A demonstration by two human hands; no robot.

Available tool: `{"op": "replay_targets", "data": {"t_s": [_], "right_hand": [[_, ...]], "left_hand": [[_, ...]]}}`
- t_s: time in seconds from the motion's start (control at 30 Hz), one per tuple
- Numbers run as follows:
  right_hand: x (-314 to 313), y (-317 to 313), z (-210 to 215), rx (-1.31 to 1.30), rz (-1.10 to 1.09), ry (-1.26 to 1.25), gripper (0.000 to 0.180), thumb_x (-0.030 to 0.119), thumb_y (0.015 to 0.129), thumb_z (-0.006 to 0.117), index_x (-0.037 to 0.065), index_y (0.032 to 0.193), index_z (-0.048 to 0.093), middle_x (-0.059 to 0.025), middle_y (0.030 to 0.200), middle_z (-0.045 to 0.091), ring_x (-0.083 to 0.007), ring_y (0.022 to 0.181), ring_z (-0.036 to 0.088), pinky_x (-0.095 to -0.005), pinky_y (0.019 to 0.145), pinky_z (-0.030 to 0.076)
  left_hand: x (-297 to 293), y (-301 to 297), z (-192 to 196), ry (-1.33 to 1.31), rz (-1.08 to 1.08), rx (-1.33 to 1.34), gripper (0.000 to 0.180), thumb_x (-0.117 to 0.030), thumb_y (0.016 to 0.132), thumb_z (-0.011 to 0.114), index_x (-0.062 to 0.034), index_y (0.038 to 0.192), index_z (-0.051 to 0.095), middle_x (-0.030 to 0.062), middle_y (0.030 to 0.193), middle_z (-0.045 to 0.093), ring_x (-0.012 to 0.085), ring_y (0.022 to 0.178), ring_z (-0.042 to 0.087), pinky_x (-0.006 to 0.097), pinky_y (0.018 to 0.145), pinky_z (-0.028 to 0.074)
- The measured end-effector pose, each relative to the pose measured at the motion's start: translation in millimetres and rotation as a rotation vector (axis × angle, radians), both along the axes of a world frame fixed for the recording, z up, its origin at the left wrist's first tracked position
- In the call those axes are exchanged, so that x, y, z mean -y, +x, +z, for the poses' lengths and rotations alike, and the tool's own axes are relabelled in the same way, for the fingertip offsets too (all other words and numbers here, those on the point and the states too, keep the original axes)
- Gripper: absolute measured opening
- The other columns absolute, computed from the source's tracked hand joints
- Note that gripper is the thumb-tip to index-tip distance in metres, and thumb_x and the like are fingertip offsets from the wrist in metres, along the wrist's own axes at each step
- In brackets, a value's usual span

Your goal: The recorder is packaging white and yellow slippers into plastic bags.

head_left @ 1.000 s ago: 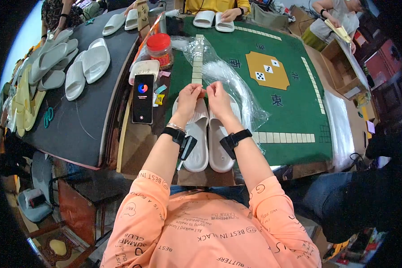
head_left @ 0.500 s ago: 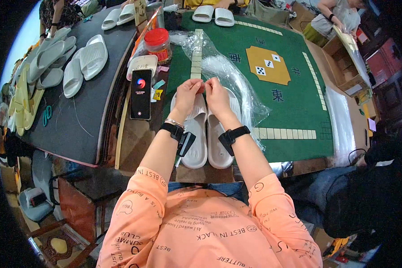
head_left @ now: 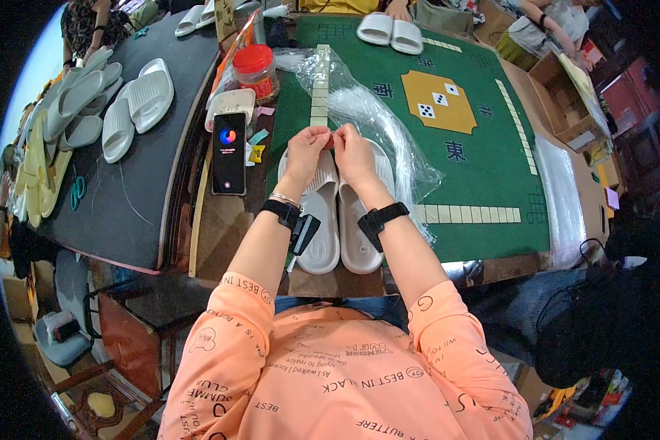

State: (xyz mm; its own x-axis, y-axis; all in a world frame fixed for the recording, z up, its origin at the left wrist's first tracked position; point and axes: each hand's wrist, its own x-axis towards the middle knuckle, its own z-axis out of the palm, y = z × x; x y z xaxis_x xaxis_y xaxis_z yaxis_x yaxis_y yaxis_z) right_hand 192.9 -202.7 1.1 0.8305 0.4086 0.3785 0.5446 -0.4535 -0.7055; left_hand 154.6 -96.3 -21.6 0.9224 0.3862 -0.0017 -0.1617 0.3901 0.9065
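Observation:
A pair of light grey slippers (head_left: 320,238) lies side by side in front of me, toes pointing away. Over their straps my left hand (head_left: 307,152) and my right hand (head_left: 356,156) meet, fingertips pinched together. Whatever is between the fingers is too small to make out. Just right of my hands, a clear plastic bag (head_left: 418,172) holds a bundle of thin white strands (head_left: 374,117). The fingers partly cover the slippers' front straps.
To the left are a phone (head_left: 229,155), a red-lidded jar (head_left: 255,70) and a pale box (head_left: 231,105). More grey slippers (head_left: 149,95) and green scissors (head_left: 78,192) lie on the dark table. Another slipper pair (head_left: 391,33) sits at the far edge, near another person's hand (head_left: 399,9).
The far pair of slippers has shifted right, with another person's hand beside it. My hands stay pinched together over the near pair, moving only slightly.

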Motion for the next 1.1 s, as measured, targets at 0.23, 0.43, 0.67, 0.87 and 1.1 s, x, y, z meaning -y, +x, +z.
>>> {"op": "replay_targets", "data": {"t_s": [0.23,0.43,0.67,0.87,1.1], "right_hand": [[4,4,8,-0.013,-0.032,0.007,0.011,0.015,0.083,0.047,0.004,0.082,0.049,-0.019,0.073,0.058,-0.0374,0.07,0.056,-0.0465,0.06,0.043],[12,-5,-4,-0.132,-0.038,0.002,0.02,0.026,0.086,0.04,0.007,0.086,0.045,-0.0207,0.073,0.056,-0.0408,0.07,0.054,-0.0489,0.058,0.04],[-7,-12,9,-0.153,0.011,0.017,0.016,0.02,0.083,0.044,0.005,0.086,0.045,-0.0206,0.073,0.057,-0.0401,0.072,0.054,-0.0486,0.059,0.04],[-2,-3,0,-0.121,0.015,-0.098,0.021,0.021,0.081,0.048,0.001,0.077,0.05,-0.0235,0.073,0.056,-0.0415,0.073,0.054,-0.0484,0.06,0.042],[14,-4,-1,-0.006,0.007,0.025,0.021,0.021,0.084,0.05,0.001,0.079,0.051,-0.0213,0.073,0.057,-0.0395,0.069,0.055,-0.0447,0.059,0.041]], "left_hand": [[2,4,7,0.097,-0.006,-0.023,0.015,-0.009,0.084,0.053,0.0009,0.095,0.054,0.0041,0.086,0.059,0.0101,0.075,0.055,0.022,0.069,0.044],[10,0,2,0.154,-0.066,-0.106,0.021,-0.017,0.086,0.051,0.0008,0.095,0.056,0.0036,0.086,0.058,0.0096,0.076,0.053,0.022,0.067,0.042],[-17,-8,-1,0.13,-0.062,-0.083,0.014,-0.015,0.085,0.052,-0.002,0.09,0.056,0.0018,0.08,0.057,0.0084,0.073,0.051,0.023,0.068,0.042],[-10,-12,-1,0.921,0.075,0.227,0.012,-0.018,0.082,0.055,-0.0064,0.085,0.058,-0.0007,0.079,0.057,0.0082,0.073,0.051,0.024,0.067,0.043],[10,-4,-5,0.173,-0.072,0.031,0.015,-0.014,0.082,0.054,-0.0004,0.087,0.058,0.0005,0.081,0.057,0.0075,0.075,0.05,0.022,0.07,0.041]]}}
